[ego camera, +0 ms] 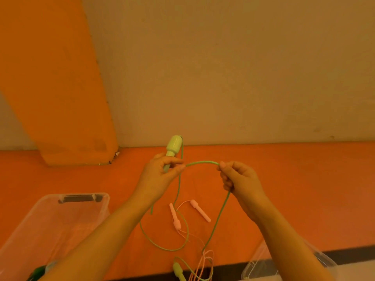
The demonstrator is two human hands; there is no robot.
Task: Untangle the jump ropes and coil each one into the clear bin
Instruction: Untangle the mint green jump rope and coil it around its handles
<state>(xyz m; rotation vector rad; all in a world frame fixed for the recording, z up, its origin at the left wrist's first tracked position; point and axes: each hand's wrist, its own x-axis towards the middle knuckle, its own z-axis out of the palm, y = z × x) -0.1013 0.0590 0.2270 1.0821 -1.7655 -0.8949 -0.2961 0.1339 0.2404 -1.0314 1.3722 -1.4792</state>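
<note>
My left hand (pixel 162 175) grips a light green jump rope handle (pixel 173 148) upright and pinches the green cord (pixel 203 162) beside it. My right hand (pixel 237 179) pinches the same cord a short way along, so it arches between both hands. From my right hand the green cord hangs down to the orange surface and loops toward the second green handle (pixel 178 270) at the front edge. A pink jump rope lies below, with two pink handles (pixel 175 217) (pixel 199 210) and its thin cord (pixel 205 260) crossing the green one. The clear bin (pixel 85 196) stands at lower left.
An orange pillar (pixel 60 98) rises at the back left against a beige wall. A clear lid or second bin (pixel 263 266) sits at the lower right past the surface's dark front edge. Something green and blue (pixel 40 270) lies in the clear bin's near corner.
</note>
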